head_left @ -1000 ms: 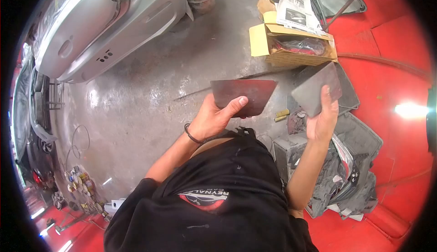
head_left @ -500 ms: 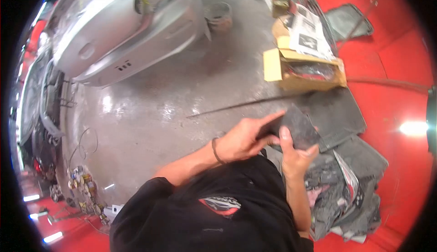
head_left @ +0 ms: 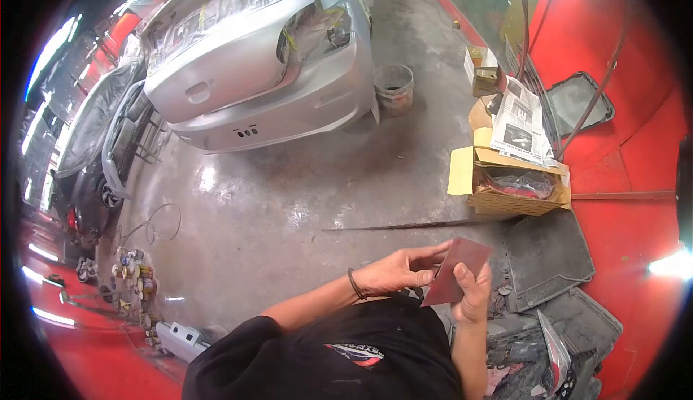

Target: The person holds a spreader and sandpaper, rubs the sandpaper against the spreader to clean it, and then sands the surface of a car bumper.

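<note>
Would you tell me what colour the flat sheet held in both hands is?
The sheet is dull reddish-brown, seen best in the head view.

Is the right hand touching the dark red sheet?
Touching. In the head view the right hand grips the dark red sheet, thumb lying across its face.

A silver car (head_left: 260, 61) stands on the grey floor (head_left: 289, 205), with a bucket (head_left: 395, 87) just beside its corner. An open carton (head_left: 516, 183) carries a newspaper (head_left: 520, 122). Grey mats (head_left: 548, 259) lie near the red wall (head_left: 635, 154).
</note>
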`<state>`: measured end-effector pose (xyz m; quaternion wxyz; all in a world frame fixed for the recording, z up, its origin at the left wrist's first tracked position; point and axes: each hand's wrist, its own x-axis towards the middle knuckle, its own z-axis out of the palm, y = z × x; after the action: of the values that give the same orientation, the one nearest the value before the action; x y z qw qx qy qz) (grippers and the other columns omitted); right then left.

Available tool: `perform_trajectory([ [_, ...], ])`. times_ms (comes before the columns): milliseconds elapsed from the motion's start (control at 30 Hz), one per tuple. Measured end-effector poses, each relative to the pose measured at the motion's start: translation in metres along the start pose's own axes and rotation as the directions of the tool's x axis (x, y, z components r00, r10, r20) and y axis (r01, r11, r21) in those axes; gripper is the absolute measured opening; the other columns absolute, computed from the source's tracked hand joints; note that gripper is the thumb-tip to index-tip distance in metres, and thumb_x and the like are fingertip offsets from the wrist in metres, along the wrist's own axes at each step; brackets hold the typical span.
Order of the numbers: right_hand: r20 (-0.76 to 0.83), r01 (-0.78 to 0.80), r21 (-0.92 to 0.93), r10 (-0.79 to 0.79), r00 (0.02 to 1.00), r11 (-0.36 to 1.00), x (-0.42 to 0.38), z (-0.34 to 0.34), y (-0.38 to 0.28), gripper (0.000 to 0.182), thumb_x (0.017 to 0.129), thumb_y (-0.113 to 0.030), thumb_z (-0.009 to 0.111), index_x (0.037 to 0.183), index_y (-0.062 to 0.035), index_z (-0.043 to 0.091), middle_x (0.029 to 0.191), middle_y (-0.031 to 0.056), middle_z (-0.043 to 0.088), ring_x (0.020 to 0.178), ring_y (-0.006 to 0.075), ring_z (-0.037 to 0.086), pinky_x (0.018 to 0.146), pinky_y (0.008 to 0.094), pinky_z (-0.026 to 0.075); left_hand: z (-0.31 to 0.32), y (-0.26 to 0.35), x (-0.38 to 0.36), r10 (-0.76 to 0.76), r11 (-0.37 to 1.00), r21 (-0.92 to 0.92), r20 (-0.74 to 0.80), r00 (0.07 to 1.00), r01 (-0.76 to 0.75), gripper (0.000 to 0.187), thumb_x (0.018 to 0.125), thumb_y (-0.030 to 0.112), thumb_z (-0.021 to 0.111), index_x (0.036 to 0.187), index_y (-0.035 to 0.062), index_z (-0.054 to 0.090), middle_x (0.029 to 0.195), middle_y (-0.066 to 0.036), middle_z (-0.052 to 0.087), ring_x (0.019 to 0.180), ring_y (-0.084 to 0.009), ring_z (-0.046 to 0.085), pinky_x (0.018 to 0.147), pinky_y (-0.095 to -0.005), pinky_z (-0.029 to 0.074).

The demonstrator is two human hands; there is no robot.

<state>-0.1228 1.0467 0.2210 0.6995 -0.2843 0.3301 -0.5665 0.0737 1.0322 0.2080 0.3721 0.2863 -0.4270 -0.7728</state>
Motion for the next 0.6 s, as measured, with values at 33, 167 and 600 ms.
perform_trajectory([
  [33,0.014,-0.033,0.092,0.031,0.999,0.995,-0.002,-0.001,0.001,0.038,0.095,-0.015,0.081,0.127,-0.0017,0.066,0.111,0.0091,0.074,0.096,0.0213,0.073,0.087,0.0351,0.059,-0.001,-0.007,0.002,-0.031,0.999,0.036,-0.059,0.998,0.033,0.071,0.099,0.039,0.081,0.151,-0.0021,0.055,0.134,-0.008,0.065,0.123,-0.0157,0.060,0.105,-0.0325,0.051],
  [167,-0.038,-0.121,0.319,0.140,0.989,0.940,-0.011,-0.023,0.005,0.029,0.104,-0.033,0.073,0.116,-0.0090,0.064,0.091,0.0005,0.064,0.080,0.0159,0.063,0.075,0.0358,0.056,0.004,0.001,-0.009,-0.224,0.963,0.078,-0.308,0.925,0.259,0.071,0.090,0.023,0.090,0.147,-0.0035,0.057,0.140,-0.014,0.066,0.125,-0.0178,0.062,0.106,-0.0351,0.053],
  [600,-0.319,0.169,0.275,-0.076,0.945,0.946,0.063,-0.132,-0.056,0.032,0.102,-0.019,0.075,0.131,-0.0090,0.064,0.117,0.0081,0.073,0.097,0.0232,0.070,0.081,0.0372,0.057,0.019,-0.020,-0.059,0.019,0.996,-0.033,-0.837,0.548,-0.085,0.050,0.103,0.021,0.072,0.145,-0.0005,0.056,0.133,-0.014,0.069,0.123,-0.0282,0.067,0.105,-0.0445,0.055],
])
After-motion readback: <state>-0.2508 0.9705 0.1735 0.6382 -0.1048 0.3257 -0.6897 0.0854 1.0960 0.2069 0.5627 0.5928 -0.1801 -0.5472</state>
